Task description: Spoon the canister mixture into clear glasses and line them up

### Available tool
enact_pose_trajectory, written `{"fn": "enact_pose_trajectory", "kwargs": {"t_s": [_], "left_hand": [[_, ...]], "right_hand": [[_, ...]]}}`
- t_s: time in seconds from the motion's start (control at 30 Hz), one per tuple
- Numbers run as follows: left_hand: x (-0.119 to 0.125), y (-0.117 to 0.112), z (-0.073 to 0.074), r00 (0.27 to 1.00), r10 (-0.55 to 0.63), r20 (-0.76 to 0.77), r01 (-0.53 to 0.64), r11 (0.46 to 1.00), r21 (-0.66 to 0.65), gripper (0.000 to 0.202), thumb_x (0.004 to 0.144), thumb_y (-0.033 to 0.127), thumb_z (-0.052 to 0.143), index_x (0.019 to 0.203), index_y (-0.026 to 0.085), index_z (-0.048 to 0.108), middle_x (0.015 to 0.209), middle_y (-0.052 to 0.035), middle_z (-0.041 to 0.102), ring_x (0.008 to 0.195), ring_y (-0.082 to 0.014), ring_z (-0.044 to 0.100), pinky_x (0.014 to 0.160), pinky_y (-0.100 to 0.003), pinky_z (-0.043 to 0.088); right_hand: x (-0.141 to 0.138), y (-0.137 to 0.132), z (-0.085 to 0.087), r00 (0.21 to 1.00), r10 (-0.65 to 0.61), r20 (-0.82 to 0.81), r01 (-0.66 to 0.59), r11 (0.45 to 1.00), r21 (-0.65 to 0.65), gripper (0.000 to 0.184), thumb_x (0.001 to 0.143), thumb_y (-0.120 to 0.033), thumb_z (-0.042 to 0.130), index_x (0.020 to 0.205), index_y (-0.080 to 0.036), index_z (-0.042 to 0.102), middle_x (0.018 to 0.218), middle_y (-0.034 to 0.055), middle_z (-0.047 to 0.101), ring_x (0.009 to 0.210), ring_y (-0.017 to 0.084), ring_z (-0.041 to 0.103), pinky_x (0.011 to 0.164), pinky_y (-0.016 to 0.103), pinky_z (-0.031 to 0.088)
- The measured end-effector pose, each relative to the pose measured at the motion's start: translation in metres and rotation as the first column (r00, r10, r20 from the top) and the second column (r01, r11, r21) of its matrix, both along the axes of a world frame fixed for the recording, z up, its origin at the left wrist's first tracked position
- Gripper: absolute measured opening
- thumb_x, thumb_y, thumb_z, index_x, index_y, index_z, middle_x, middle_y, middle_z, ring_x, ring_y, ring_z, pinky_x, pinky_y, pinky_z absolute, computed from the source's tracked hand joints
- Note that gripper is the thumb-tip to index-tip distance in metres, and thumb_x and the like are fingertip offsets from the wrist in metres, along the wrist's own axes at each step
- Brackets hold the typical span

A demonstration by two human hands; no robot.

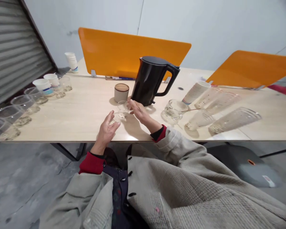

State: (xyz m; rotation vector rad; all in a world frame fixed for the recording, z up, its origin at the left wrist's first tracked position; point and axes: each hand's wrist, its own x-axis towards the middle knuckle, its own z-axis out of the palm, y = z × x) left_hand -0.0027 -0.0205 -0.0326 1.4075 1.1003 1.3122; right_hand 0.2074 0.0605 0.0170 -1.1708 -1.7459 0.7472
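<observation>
corduroy jacket sleeves (181, 178) are stretching toward the tabletop (69, 124), hands apart: the right hand (139, 112) is touching the rim of a small clear glass (122, 109) just beside a black kettle (144, 82), while the left hand (106, 132) is hovering open nearby.
</observation>
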Motion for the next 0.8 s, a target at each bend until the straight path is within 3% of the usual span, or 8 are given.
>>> {"fn": "enact_pose_trajectory", "kwargs": {"t_s": [0.27, 0.33, 0.4, 0.47, 0.53, 0.63, 0.7, 0.8], "left_hand": [[-0.002, 0.011, -0.005, 1.0, -0.004, -0.018, 0.005, 1.0, 0.022, 0.092, 0.085, 0.058, 0.084, 0.164, 0.024, 0.051, 0.177, -0.0175, 0.044, 0.163, -0.0416, 0.043, 0.127, -0.061, 0.048], [-0.002, 0.009, -0.006, 1.0, 0.022, -0.002, -0.022, 0.999, 0.039, 0.092, 0.084, 0.059, 0.084, 0.162, 0.022, 0.052, 0.174, -0.019, 0.047, 0.161, -0.0412, 0.045, 0.126, -0.06, 0.049], [-0.001, 0.006, -0.007, 0.999, 0.051, 0.01, -0.052, 0.997, 0.064, 0.09, 0.084, 0.06, 0.084, 0.159, 0.019, 0.054, 0.17, -0.0216, 0.051, 0.159, -0.0407, 0.049, 0.125, -0.059, 0.05], [0.0, 0.003, -0.006, 0.998, 0.067, 0.004, -0.067, 0.993, 0.092, 0.085, 0.085, 0.059, 0.082, 0.154, 0.017, 0.058, 0.166, -0.0226, 0.056, 0.155, -0.0393, 0.054, 0.122, -0.057, 0.053], [0.001, -0.002, -0.004, 0.997, 0.069, -0.026, -0.066, 0.99, 0.122, 0.076, 0.088, 0.057, 0.079, 0.15, 0.018, 0.062, 0.161, -0.0213, 0.061, 0.15, -0.0364, 0.059, 0.117, -0.054, 0.057], [0.003, -0.008, 0.001, 0.993, 0.072, -0.091, -0.056, 0.985, 0.166, 0.062, 0.091, 0.053, 0.075, 0.141, 0.017, 0.069, 0.147, -0.0185, 0.072, 0.135, -0.031, 0.07, 0.108, -0.047, 0.063], [0.004, -0.012, 0.004, 0.987, 0.045, -0.155, -0.016, 0.984, 0.179, 0.051, 0.092, 0.052, 0.074, 0.129, 0.017, 0.076, 0.131, -0.015, 0.08, 0.119, -0.0276, 0.077, 0.1, -0.043, 0.066], [0.006, -0.016, 0.008, 0.963, -0.027, -0.268, 0.082, 0.977, 0.195, 0.037, 0.09, 0.051, 0.074, 0.109, 0.02, 0.082, 0.109, -0.0098, 0.085, 0.098, -0.0248, 0.08, 0.091, -0.04, 0.068]], "right_hand": [[-0.006, -0.003, -0.008, 1.0, 0.007, -0.03, -0.008, 0.999, -0.051, 0.069, 0.103, -0.082, 0.037, 0.097, -0.023, 0.073, 0.095, 0.008, 0.07, 0.094, 0.024, 0.07, 0.086, 0.039, 0.062], [0.003, 0.0, -0.008, 0.997, -0.049, -0.054, 0.048, 0.999, -0.022, 0.066, 0.102, -0.08, 0.042, 0.111, -0.024, 0.074, 0.108, 0.0101, 0.073, 0.105, 0.027, 0.071, 0.095, 0.043, 0.061], [0.021, 0.006, -0.005, 0.98, -0.173, -0.1, 0.18, 0.982, 0.056, 0.065, 0.102, -0.077, 0.046, 0.129, -0.024, 0.071, 0.129, 0.0129, 0.072, 0.122, 0.03, 0.069, 0.107, 0.048, 0.058], [0.045, 0.016, 0.001, 0.928, -0.34, -0.151, 0.362, 0.917, 0.167, 0.067, 0.103, -0.074, 0.046, 0.145, -0.024, 0.062, 0.144, 0.0154, 0.065, 0.135, 0.031, 0.063, 0.119, 0.054, 0.051], [0.073, 0.032, 0.011, 0.852, -0.489, -0.188, 0.524, 0.804, 0.281, 0.069, 0.105, -0.07, 0.044, 0.154, -0.023, 0.054, 0.153, 0.0178, 0.058, 0.144, 0.032, 0.056, 0.126, 0.059, 0.043], [0.107, 0.06, 0.027, 0.741, -0.65, -0.169, 0.658, 0.653, 0.375, 0.068, 0.108, -0.067, 0.039, 0.156, -0.021, 0.051, 0.159, 0.0207, 0.05, 0.156, 0.034, 0.044, 0.13, 0.065, 0.035], [0.12, 0.078, 0.033, 0.72, -0.678, -0.149, 0.677, 0.64, 0.362, 0.063, 0.109, -0.065, 0.036, 0.153, -0.021, 0.051, 0.152, 0.0203, 0.055, 0.149, 0.033, 0.05, 0.126, 0.066, 0.039], [0.13, 0.094, 0.037, 0.738, -0.655, -0.16, 0.666, 0.671, 0.325, 0.058, 0.111, -0.065, 0.03, 0.143, -0.024, 0.054, 0.135, 0.0166, 0.065, 0.129, 0.03, 0.064, 0.115, 0.059, 0.051]]}}
